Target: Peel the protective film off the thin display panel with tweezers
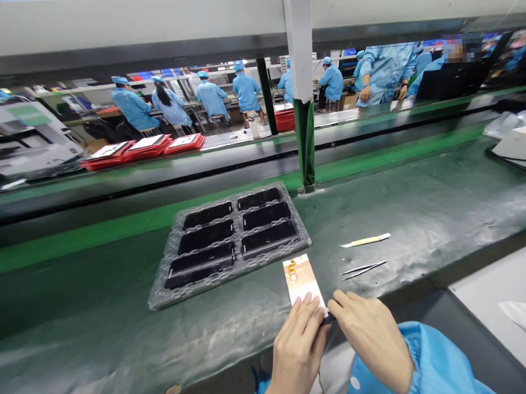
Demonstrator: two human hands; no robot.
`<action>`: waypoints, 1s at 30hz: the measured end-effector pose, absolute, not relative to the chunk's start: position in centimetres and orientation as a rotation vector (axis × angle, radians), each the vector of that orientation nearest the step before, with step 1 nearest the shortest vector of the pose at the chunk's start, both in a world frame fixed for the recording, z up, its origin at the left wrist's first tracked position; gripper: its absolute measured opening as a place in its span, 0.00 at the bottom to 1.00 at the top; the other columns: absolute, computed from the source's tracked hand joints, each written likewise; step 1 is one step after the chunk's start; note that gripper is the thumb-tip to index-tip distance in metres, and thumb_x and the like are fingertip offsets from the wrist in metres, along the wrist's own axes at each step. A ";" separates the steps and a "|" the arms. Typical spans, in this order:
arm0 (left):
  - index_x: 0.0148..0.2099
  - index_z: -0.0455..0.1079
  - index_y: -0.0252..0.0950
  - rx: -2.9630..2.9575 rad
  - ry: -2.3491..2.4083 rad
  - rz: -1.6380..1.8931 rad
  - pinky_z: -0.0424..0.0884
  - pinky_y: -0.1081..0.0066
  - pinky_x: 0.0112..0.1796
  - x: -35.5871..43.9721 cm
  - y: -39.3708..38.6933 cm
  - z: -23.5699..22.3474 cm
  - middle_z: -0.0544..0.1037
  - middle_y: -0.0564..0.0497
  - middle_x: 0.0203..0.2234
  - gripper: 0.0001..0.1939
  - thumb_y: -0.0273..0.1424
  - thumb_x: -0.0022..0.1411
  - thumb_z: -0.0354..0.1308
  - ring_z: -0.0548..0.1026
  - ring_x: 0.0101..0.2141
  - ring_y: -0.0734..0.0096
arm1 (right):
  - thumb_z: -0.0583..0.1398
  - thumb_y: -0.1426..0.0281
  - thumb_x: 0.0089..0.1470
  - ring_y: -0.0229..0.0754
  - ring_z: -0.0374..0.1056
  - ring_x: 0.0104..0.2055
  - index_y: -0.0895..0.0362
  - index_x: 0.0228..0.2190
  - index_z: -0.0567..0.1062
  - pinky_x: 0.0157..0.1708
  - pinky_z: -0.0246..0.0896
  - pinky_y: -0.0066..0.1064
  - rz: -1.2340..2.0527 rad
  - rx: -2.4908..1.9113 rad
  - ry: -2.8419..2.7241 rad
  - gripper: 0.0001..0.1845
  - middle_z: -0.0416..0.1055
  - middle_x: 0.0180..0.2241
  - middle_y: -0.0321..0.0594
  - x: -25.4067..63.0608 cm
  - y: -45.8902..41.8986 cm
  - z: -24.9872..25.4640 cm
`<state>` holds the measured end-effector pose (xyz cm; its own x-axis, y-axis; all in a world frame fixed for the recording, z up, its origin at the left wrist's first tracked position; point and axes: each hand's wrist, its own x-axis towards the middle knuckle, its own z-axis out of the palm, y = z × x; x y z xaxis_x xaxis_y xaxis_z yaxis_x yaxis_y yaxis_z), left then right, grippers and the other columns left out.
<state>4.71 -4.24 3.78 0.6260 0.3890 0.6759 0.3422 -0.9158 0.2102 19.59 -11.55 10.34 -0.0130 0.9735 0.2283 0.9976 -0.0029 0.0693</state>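
Both my hands meet at the near edge of the green bench. A flat rectangular panel (pixel 301 280) with a copper-coloured back and a small orange flex lies there. My left hand (pixel 297 348) rests its fingertips flat on the panel's near end. My right hand (pixel 371 341), in a blue sleeve, pinches the panel's near right corner with curled fingers. Just beyond the panel sits a grey plastic tray (pixel 162 284) holding several black screens in its pockets.
Metal tweezers (pixel 364 269) and a pale flat stick (pixel 366 240) lie right of the panel. A white-and-green post (pixel 304 130) stands behind the tray. Red trays (pixel 146 147) sit on the far line, where people in blue coats work. White sheets (pixel 506 290) lie at the right.
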 end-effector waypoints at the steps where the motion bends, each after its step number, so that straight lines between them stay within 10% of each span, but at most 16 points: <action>1: 0.50 0.73 0.34 2.775 0.625 1.173 0.78 0.60 0.50 4.7 -4.3 3.8 0.81 0.45 0.48 0.11 0.27 0.71 0.51 0.78 0.52 0.58 | 0.61 0.85 0.52 0.43 0.70 0.25 0.53 0.26 0.67 0.21 0.51 0.36 -0.330 -2.120 -2.134 0.15 0.73 0.26 0.33 19.6 -11.6 10.3; 30: 0.51 0.72 0.33 2.791 0.621 1.173 0.78 0.60 0.51 4.7 -4.2 3.8 0.81 0.44 0.48 0.12 0.26 0.71 0.51 0.78 0.52 0.58 | 0.63 0.85 0.50 0.43 0.70 0.25 0.53 0.25 0.68 0.20 0.51 0.37 -0.328 -2.083 -2.152 0.16 0.73 0.26 0.33 19.8 -11.4 10.3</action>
